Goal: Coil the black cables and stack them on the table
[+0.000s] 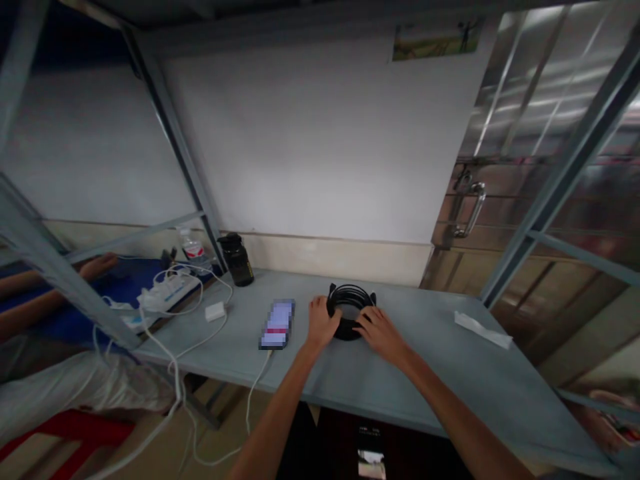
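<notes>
A coiled black cable (347, 331) lies on the grey tabletop (400, 393), its loops forming a ring. My left hand (323, 323) grips the ring's left side, with the thumb reaching toward its inside. On the opposite side, my right hand (381, 333) has its fingers curled over the coil. Two short ends of the cable stick up at the back of the ring. Left of my left hand lies a phone (278, 324) with a lit, blurred-out screen and a white charging cord.
A dark bottle (236, 260) and a white adapter (215, 311) stand to the left. Further left are a power strip (170, 293), a clear bottle (194, 251) and another person's forearms (40, 300). A folded white strip (483, 330) lies right. Metal bed posts frame both sides.
</notes>
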`<state>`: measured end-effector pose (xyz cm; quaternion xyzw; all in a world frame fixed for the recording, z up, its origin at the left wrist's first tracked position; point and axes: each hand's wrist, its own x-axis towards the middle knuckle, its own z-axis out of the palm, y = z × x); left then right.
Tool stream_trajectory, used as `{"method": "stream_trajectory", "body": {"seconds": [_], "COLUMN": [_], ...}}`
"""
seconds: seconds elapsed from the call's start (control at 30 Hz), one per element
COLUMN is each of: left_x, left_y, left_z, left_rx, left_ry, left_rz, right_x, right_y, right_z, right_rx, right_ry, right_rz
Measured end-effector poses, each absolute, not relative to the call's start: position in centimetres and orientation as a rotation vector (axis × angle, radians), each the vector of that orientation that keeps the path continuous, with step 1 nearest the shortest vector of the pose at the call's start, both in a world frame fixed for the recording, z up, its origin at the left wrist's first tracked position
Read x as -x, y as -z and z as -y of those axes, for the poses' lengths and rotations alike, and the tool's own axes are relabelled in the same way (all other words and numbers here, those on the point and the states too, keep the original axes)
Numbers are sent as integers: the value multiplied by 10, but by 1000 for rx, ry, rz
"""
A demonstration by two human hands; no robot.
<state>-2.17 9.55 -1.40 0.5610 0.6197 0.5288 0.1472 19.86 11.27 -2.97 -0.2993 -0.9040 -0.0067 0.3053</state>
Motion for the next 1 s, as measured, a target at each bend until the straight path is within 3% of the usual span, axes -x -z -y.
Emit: {"method": "stream_trajectory", "body": {"seconds": [0.3, 0.7, 1.0], "left_x": [30, 32, 19], "left_y": [62, 40, 16], "left_z": [-95, -73, -52], "left_rx": [-1779, -1667, -1720], "left_ry": [-1507, -1723, -1755], "left_rz": [-1812, -1897, -1886], "right_x": [-213, -242, -240], "right_y": [69, 71, 57], "right_z": [-122, -140, -128], "right_rx": [799, 991, 954], "right_ry": [-351, -662, -812], "right_rz": [2015, 1135, 966]}}
